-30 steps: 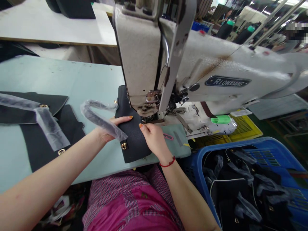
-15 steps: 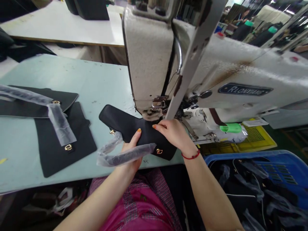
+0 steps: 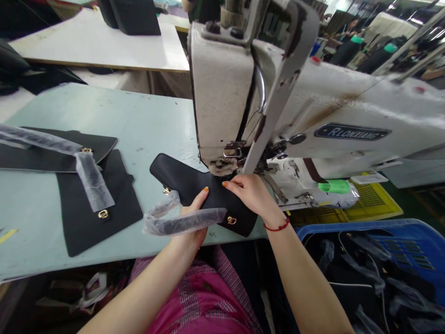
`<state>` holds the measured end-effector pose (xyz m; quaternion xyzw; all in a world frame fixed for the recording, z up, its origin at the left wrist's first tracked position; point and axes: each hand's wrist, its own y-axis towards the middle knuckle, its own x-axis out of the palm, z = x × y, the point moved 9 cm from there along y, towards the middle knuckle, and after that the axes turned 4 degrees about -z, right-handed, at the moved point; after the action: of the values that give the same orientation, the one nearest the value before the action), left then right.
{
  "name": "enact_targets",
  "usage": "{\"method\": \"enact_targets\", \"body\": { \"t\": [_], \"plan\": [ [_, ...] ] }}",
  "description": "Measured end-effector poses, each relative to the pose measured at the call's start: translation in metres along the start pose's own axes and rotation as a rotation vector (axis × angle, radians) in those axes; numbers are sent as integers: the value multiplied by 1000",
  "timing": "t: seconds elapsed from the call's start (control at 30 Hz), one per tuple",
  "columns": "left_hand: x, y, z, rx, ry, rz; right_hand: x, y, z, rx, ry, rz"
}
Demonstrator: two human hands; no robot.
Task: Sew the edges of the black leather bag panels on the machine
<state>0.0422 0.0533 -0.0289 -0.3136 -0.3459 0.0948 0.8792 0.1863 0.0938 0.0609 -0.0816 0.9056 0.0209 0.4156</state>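
Note:
A black bag panel [image 3: 184, 178] with gold clasps lies under the head of a white sewing machine [image 3: 222, 93], its far edge at the presser foot. My left hand [image 3: 193, 227] grips its near edge, thumb on top and the other fingers hidden beneath. Across that hand loops a plastic-wrapped strap [image 3: 187, 221], joined to the panel near a gold clasp [image 3: 167, 190]. A second gold clasp [image 3: 231, 220] sits near the panel's right end. My right hand [image 3: 248, 192] is closed at the panel beside the needle area, fingers curled and pinching its edge.
More black panels [image 3: 100, 227] with a wrapped strap [image 3: 93, 181] lie on the pale table [image 3: 146, 125] at left. At lower right stands a blue basket [image 3: 417, 227] full of similar pieces. A yellow crate [image 3: 375, 204] is behind it. A person [image 3: 347, 30] sits far back.
The view has shifted slightly, so the machine and table appear a little lower and further right. Both hands keep their hold on the panel, which stays at the presser foot.

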Motion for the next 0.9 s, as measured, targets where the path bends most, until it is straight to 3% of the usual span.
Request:
{"method": "enact_targets", "body": {
  "t": [0.07, 0.37, 0.63, 0.9],
  "plan": [
    [-3, 0, 4, 47, -23, 48, 1, 0, 2, 4, 13, 1],
    [-5, 7, 18, 41, 46, 58, 8, -1, 5, 37, 67, 39],
    [-11, 37, 43, 46, 220, -89, 25, -8, 9, 70, 262, 88],
    [18, 55, 73, -62, 401, -335, 45, -16, 8, 81, 491, 162]
  ]
}}
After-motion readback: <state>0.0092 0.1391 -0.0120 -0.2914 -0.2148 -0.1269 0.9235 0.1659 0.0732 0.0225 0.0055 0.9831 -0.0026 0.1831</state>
